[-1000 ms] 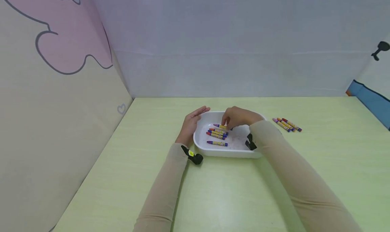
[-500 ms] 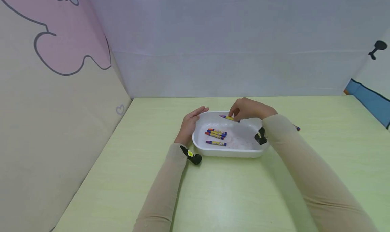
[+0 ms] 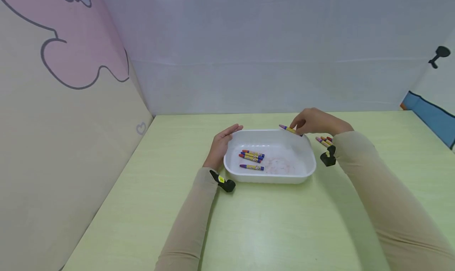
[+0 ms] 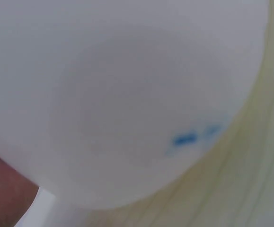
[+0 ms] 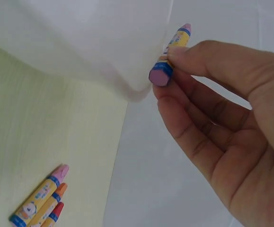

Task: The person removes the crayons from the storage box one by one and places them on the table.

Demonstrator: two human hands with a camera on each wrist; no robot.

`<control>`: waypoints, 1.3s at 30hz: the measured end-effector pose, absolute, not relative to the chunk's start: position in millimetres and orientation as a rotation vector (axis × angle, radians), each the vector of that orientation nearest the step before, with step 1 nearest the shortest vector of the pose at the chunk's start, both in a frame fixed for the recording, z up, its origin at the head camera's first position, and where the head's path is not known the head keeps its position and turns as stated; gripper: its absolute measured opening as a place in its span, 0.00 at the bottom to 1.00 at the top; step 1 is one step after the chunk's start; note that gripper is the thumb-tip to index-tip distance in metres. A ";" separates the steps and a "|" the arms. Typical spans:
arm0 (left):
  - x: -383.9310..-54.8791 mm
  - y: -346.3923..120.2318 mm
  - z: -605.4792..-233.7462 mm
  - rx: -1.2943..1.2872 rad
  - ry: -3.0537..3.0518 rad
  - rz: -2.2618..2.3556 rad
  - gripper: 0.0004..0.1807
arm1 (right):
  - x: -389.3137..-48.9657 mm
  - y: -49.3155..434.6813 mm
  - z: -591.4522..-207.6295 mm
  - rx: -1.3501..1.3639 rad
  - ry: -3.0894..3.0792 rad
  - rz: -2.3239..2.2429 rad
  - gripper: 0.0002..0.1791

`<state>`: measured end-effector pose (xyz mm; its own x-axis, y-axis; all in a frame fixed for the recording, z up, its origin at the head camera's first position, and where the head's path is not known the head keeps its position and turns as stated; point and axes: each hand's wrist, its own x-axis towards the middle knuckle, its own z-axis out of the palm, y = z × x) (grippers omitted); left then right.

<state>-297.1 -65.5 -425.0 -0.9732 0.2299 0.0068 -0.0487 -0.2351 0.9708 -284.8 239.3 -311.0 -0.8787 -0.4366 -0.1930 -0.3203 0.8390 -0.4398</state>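
Observation:
Between thumb and fingers my right hand point(image 3: 314, 121) pinches a crayon point(image 5: 171, 54) with a yellow-and-blue wrapper and a pinkish-purple tip, over the far right rim of a white tray point(image 3: 273, 179). My left hand point(image 3: 217, 149) rests against the tray's left side with its fingers extended. Inside the tray, toward the left, several crayons lie: a small group with red, orange and blue tips point(image 3: 251, 156), and a purple crayon point(image 3: 251, 167) apart from them. In the left wrist view the tray's outer wall point(image 4: 127, 94) fills most of the frame.
On the table to the right of the tray lie three crayons side by side point(image 5: 39, 201), with pink, orange and red tips. A pale wall point(image 3: 263, 65) stands behind the table's back edge. Dark wrist cameras point(image 3: 227, 185) sit on both sleeves.
My right hand has lifted the crayon out of the tray's interior and carried it rightward to the far right rim. My left hand has stayed at the tray's left side.

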 end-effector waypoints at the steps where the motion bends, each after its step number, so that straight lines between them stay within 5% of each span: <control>1: -297.2 -65.4 -424.9 0.218 1.830 2.321 0.23 | -284.3 244.2 -311.0 -0.574 2.733 -0.589 0.17; 39: -297.2 -61.9 -427.2 0.189 1.882 2.295 0.22 | -265.1 357.7 -356.0 -0.356 2.827 -0.514 0.18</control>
